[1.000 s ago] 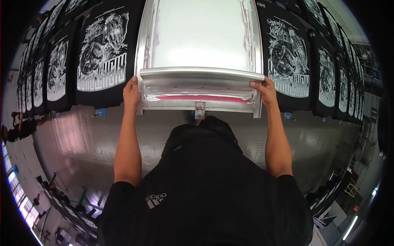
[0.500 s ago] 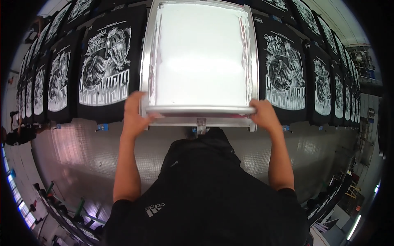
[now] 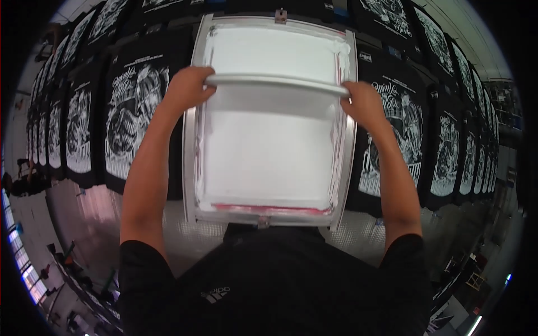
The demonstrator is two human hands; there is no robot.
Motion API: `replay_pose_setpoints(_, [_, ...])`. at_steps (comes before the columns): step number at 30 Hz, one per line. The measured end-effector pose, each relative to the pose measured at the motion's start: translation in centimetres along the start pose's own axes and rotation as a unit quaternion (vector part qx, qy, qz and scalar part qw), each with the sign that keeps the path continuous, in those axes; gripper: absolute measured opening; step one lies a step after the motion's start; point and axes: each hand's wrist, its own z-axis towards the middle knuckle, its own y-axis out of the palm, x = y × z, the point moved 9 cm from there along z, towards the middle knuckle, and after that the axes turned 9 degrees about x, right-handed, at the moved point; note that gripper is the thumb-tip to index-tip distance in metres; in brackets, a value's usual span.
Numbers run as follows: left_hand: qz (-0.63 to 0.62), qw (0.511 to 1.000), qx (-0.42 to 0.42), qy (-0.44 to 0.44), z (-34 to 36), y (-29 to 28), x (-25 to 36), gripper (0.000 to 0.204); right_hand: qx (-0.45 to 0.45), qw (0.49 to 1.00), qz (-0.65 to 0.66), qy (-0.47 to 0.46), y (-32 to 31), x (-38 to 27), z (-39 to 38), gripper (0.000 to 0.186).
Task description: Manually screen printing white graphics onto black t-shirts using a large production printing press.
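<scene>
In front of me lies a silver-edged printing screen (image 3: 189, 168), its mesh covered with white ink (image 3: 269, 159). A long pale squeegee (image 3: 277, 83) spans the far part of the mesh from side to side. My left hand (image 3: 193, 88) is wrapped round its left end, and my right hand (image 3: 364, 102) grips the right end. Both arms are stretched forward over the screen. Thicker ink and reddish marks line the inner edges of the screen, with a pink strip along the near edge. What lies beneath the screen is hidden.
Black shirts with white prints lie in rows on both sides, including a left shirt (image 3: 140, 112) and a right shirt (image 3: 392, 134) beside the screen. Metal clamps (image 3: 281, 17) sit at the screen's far and near edges. Another person (image 3: 25, 179) is at the far left.
Both hands have moved away from me with the squeegee, from the screen's near edge to its far part. The screen appears lower in view, with its far edge and a clamp now showing.
</scene>
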Motion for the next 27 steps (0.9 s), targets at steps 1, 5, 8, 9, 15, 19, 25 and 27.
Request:
replay_pose_setpoints(1, [0.001,1.000,0.016,-0.012,2.5,1.1,-1.8,0.028,0.007,1.000,-0.011,0.003,1.1,1.7,2.7,0.027])
replay_pose_setpoints(5, [0.104,0.993,0.051,-0.014,7.7,6.5,-5.5,0.033,0.027,0.994,-0.107,-0.005,7.2,5.0,8.8,0.019])
replay_pose_setpoints(8, [0.115,0.992,0.054,-0.021,5.0,8.7,-5.1,0.035,-0.017,0.983,-0.182,-0.004,10.9,3.5,6.1,0.023])
replay_pose_setpoints(9, [0.113,0.992,0.037,-0.036,3.2,8.9,-4.8,0.036,-0.042,0.982,-0.186,0.007,11.3,2.9,4.5,0.023])
replay_pose_setpoints(15, [0.031,0.999,0.028,0.007,-11.0,2.8,2.6,0.045,-0.048,0.999,-0.002,0.010,4.5,-4.1,-8.7,0.025])
replay_pose_setpoints(19, [-0.013,0.999,-0.028,-0.024,-22.6,-2.7,9.0,0.040,-0.067,0.995,0.073,0.002,-2.2,-11.1,-19.7,0.030])
replay_pose_setpoints(25, [-0.049,0.996,-0.031,-0.061,-30.2,-3.1,13.4,0.034,-0.129,0.986,0.085,0.068,-2.5,-15.8,-27.6,0.036])
replay_pose_setpoints(27, [-0.062,0.996,-0.031,-0.049,-30.3,-2.1,13.1,0.033,-0.179,0.979,0.068,0.076,-0.7,-15.3,-28.0,0.036])
